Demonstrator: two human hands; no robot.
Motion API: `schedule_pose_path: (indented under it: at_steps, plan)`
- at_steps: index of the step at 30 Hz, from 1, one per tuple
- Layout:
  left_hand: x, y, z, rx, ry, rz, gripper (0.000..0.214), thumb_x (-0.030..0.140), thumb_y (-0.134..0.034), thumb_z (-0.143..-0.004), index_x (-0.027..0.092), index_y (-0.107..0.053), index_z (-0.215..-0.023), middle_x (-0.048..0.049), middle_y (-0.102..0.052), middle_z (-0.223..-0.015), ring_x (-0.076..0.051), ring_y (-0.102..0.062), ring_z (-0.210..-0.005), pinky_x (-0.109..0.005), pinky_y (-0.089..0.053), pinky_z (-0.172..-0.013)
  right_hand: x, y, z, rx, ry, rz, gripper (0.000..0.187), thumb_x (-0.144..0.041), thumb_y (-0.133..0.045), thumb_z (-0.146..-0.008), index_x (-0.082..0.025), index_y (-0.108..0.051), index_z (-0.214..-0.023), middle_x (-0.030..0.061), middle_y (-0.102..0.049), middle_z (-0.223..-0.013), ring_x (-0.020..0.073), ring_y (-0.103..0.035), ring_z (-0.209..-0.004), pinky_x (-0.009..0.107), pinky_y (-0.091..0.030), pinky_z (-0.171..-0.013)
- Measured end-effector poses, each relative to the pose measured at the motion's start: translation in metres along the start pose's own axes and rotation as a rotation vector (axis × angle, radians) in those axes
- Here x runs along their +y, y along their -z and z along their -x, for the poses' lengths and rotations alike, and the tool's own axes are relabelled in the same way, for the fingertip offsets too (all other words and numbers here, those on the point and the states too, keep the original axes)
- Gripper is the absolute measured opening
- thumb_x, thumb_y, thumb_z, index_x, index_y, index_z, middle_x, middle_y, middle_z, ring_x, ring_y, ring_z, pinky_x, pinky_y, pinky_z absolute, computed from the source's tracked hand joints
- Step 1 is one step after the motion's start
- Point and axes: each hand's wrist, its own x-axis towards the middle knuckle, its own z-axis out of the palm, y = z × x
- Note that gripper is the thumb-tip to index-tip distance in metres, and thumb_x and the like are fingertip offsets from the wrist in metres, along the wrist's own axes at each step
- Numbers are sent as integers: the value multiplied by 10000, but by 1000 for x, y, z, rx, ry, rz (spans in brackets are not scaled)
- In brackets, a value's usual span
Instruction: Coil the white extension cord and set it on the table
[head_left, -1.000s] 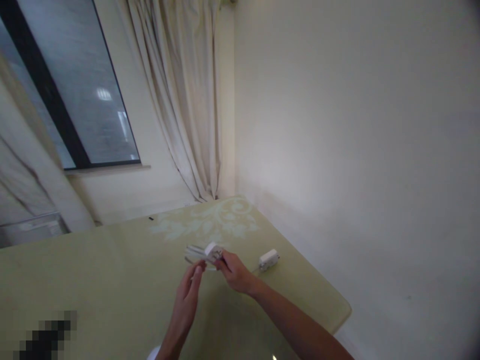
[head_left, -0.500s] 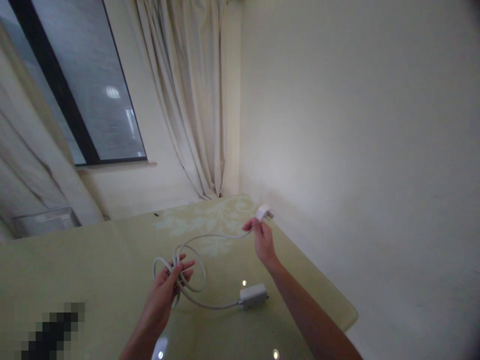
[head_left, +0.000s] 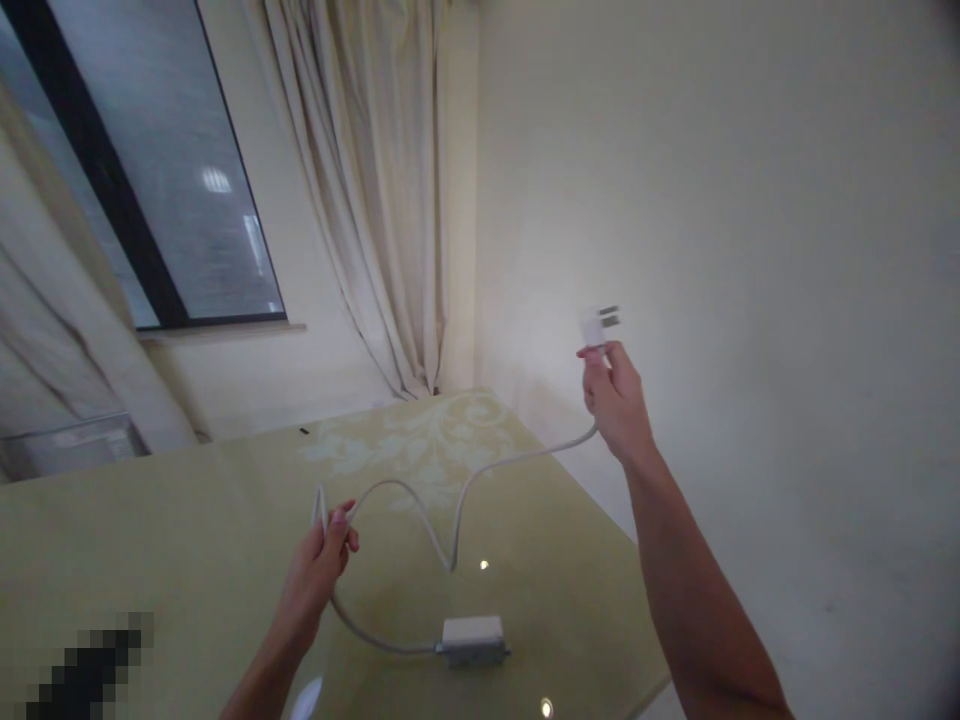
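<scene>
Plug (head_left: pixel 600 325) prongs pointing right, pinched in raised right hand (head_left: pixel 616 400), left hand (head_left: pixel 322 560) gripping cable (head_left: pixel 457 500) strung across between them

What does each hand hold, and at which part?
The right hand grips the plug at its base; the left hand pinches a bend of its cable.

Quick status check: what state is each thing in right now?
Plug: unplugged, held up in right hand, prongs bare.
Cord: slack, one loop pinched in left hand.
Box: lying flat on table, cord attached.
Curtain: drawn aside.
</scene>
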Motion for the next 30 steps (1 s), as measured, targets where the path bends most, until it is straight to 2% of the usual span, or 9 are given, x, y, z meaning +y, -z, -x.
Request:
schedule_pose_path:
  at_steps: [6,10,13,16,19,21,23,26,30]
  plan:
    - [13,-15,5,-70,-110,-74,769,818,-650,-719,143,-701,-1086,18,-585,-655,-114,-392,-520,-245,-313,-482,1,-31,38,-608,-476,-166,335,-417,-647,-914,-218,-607,-1181,-65,-495,-724,62,-292,-512,187,-195,-461]
    - [27,-28,16,-49,-176,-91,646,740,-615,-821,160,-712,-1087,-5,-635,-725,-130,-431,-572,-257,-371,-531,23,-60,77,-886,-588,-94,368,-360,-679,-873,-195,-719,-1199,-32,-527,-737,80,-387,-562,205,-291,-480]
    - [39,-39,26,-31,-217,-86,569,685,-593,-875,172,-704,-1093,-4,-643,-751,-127,-427,-575,-255,-363,-529,44,-81,105,-999,-648,-29,316,-338,-686,-858,-190,-765,-1125,-43,-497,-652,92,-407,-544,222,-318,-484]
    - [45,-50,35,-90,-244,-75,553,667,-609,-871,170,-702,-1095,-5,-645,-726,-128,-444,-554,-255,-359,-510,60,-104,128,-874,-750,-121,328,-310,-728,-793,-190,-720,-1098,-47,-530,-696,85,-443,-542,219,-302,-480]
    - [45,-59,43,-157,-231,-46,576,671,-627,-848,160,-705,-1101,-9,-647,-696,-122,-442,-520,-250,-355,-485,69,-126,145,-539,-803,-310,513,-259,-752,-692,-236,-564,-1169,-62,-586,-828,66,-470,-542,200,-262,-472]
    - [44,-64,48,-186,-204,-16,595,675,-647,-824,153,-708,-1103,-13,-654,-683,-111,-424,-495,-241,-340,-463,71,-136,151,-380,-834,-420,601,-287,-721,-699,-273,-475,-1247,-84,-583,-813,62,-443,-509,193,-214,-462]
    - [43,-66,51,-234,-171,-4,610,678,-679,-789,143,-719,-1080,-24,-666,-667,-103,-413,-478,-236,-331,-452,71,-143,153,-356,-877,-442,551,-381,-684,-758,-258,-499,-1263,-95,-534,-709,67,-396,-478,200,-166,-454]
    - [41,-68,51,-314,-123,-29,619,675,-720,-749,129,-733,-1039,-57,-702,-674,-107,-440,-475,-242,-353,-459,70,-148,149,-452,-857,-337,437,-485,-732,-763,-179,-657,-1066,-97,-437,-592,62,-319,-461,228,-147,-447]
    - [36,-67,47,-334,-100,-44,624,664,-727,-752,123,-730,-1063,-101,-750,-740,-135,-527,-503,-261,-403,-485,73,-151,142,-471,-810,-234,336,-363,-842,-643,-161,-686,-861,-99,-444,-560,52,-304,-458,240,-178,-451]
